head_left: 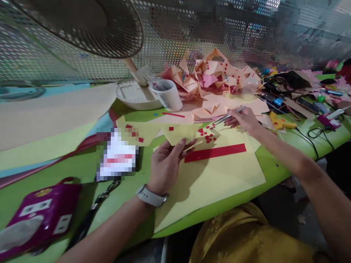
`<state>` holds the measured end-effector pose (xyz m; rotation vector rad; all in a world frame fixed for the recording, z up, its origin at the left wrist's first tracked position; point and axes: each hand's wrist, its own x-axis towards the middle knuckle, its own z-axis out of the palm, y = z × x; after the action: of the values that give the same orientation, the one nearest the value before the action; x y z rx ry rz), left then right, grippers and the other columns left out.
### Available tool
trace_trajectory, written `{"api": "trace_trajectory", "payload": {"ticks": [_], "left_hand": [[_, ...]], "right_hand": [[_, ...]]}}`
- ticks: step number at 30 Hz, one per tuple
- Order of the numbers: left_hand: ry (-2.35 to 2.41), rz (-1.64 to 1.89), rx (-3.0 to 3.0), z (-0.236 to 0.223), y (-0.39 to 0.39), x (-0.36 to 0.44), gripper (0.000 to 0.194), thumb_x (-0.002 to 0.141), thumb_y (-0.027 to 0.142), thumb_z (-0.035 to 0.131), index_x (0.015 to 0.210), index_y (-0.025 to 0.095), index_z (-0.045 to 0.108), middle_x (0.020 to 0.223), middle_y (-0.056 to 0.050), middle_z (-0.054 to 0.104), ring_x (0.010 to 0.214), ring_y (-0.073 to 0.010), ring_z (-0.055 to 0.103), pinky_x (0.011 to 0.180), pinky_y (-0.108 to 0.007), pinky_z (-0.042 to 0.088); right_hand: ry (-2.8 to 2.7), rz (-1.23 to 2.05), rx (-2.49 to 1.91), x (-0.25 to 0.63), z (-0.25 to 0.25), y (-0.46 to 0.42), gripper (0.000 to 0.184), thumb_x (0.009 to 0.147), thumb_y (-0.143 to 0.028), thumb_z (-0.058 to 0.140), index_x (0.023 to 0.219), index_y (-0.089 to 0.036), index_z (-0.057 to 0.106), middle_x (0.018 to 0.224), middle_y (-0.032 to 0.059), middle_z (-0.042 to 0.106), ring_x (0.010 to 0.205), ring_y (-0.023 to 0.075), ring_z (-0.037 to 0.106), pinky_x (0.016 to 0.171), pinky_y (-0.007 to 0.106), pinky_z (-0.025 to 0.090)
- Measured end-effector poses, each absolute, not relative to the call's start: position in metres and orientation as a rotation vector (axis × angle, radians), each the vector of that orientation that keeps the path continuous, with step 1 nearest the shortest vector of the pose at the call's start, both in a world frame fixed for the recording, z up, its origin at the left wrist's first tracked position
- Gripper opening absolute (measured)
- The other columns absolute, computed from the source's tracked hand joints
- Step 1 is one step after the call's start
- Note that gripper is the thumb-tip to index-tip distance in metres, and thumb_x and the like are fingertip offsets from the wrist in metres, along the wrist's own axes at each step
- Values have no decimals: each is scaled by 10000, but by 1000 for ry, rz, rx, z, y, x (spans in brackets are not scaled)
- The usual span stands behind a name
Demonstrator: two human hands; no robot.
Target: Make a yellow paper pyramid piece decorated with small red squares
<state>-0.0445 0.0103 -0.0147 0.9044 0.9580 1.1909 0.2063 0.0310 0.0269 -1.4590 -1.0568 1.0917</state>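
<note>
My left hand (167,160), with a watch on its wrist, pinches a pale yellow paper piece (178,132) that bears a small red square (171,128). In my right hand (242,118) is a pair of silver tweezers (226,117), held between thumb and fingers. The tweezers' tips point at a scatter of small red paper squares (207,138). Those squares lie on a large yellow paper sheet (227,179), just beyond a red paper strip (215,152). Whether the tips grip a square is too small to tell.
A fan (109,29) and a white cup (168,95) stand at the back. Folded peach paper pieces (214,76) are heaped behind my hands. A yellow glue gun (282,121) lies at right, a purple box (46,212) at front left. The green table's (197,219) edge runs before my lap.
</note>
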Motion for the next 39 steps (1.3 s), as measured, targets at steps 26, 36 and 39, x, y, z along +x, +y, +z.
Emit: {"api": "trace_trajectory", "payload": {"ticks": [26,36,39], "left_hand": [[958,1130,912,-12,8,-43,369,660,389,834,931,178,700,1046,-68,761,1016,-278,727,781,-302,600],[925,1151,883,-12,8,-42,327,638,392,859,833,178,706,986,-42,765,971,-268,736,829,-340,603],[929,1149,882,-13,9,-42,354,635,395,863,867,177,708,988,-47,764,966,-258,738,836,-327,598]], "right_hand": [[-877,1161,-1378,191,-12,35,106,889,-238,653,828,-152,641,601,8,712,528,107,692,413,133,470],[-864,1160,-1388,190,-14,36,69,928,-171,573,901,-144,630,587,-2,712,515,105,691,410,132,469],[-852,1153,-1383,189,-11,35,78,927,-164,566,895,-147,635,578,-9,707,516,105,691,413,133,472]]}}
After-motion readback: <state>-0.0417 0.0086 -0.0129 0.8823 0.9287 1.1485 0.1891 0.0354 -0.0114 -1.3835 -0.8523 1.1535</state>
